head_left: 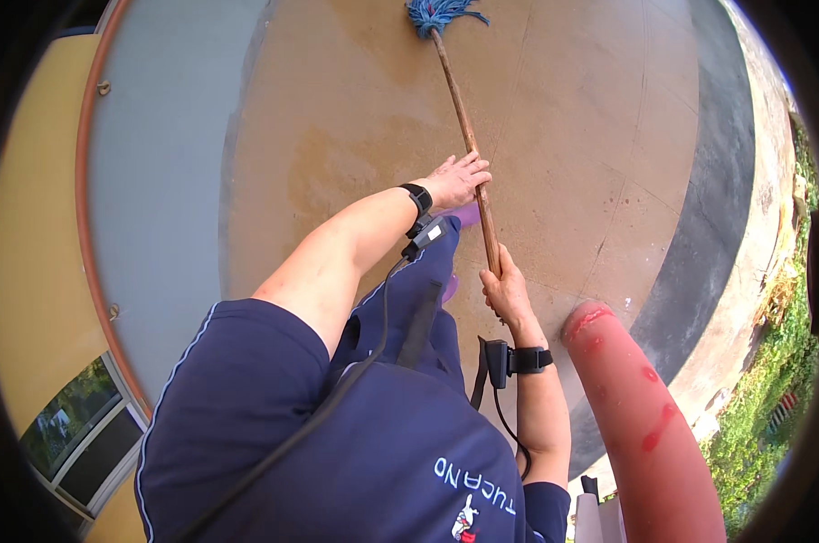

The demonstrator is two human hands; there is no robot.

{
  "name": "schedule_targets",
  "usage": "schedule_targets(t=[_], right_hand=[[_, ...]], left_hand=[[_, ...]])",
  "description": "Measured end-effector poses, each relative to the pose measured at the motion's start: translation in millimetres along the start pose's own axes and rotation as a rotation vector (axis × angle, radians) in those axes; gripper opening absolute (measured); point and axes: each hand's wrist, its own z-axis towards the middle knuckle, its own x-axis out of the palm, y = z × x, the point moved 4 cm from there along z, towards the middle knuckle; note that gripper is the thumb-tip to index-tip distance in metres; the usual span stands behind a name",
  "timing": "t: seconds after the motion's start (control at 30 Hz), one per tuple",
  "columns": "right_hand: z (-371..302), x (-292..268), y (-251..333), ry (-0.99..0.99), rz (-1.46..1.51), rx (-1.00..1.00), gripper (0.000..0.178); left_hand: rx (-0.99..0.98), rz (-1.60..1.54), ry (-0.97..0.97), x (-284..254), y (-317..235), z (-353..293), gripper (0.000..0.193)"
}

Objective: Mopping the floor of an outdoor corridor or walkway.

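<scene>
A mop with a long brown wooden handle (pixel 454 89) slants from near my body toward the far side, where its blue stringy head (pixel 434 14) rests on the floor. My left hand (pixel 459 179) lies across the middle of the handle, fingers over it and closed on it. Lower down, my right hand (pixel 507 290) grips the near end of the same handle, with the thumb up along the wood. Both wrists wear black straps with small boxes and a cable.
Darker wet-looking patches (pixel 337 163) mark the brown floor. To the left runs a grey-blue and yellow wall with a brown pipe (pixel 85 208) and a window (pixel 79 430). A pink pillar (pixel 631 425) stands close on the right, before a dark floor border (pixel 721 181) and greenery (pixel 753 443).
</scene>
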Motion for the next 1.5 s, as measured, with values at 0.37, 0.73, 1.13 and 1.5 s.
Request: schedule_targets(t=[0.37,0.73,1.13,1.5], right_hand=[[-299.3,45.5,-211.8,-0.120,-0.073,0.258,0.064],[-345.3,17.1,-220.9,-0.278,-0.633,0.304,0.055],[36.6,57.1,106.2,-0.040,-0.637,-0.081,0.060],[214.4,219.9,285.8,0.181,-0.373,-0.106,0.039]], left_hand=[[0.742,0.039,0.341,206.8,-241.3,-126.5,0.023],[0.768,-0.093,0.352,188.2,-274.9,-133.3,0.022],[0.013,-0.116,-0.093,-24.7,126.3,-43.6,0.030],[-0.313,-0.033,-0.058,-148.4,345.9,-110.0,0.027]])
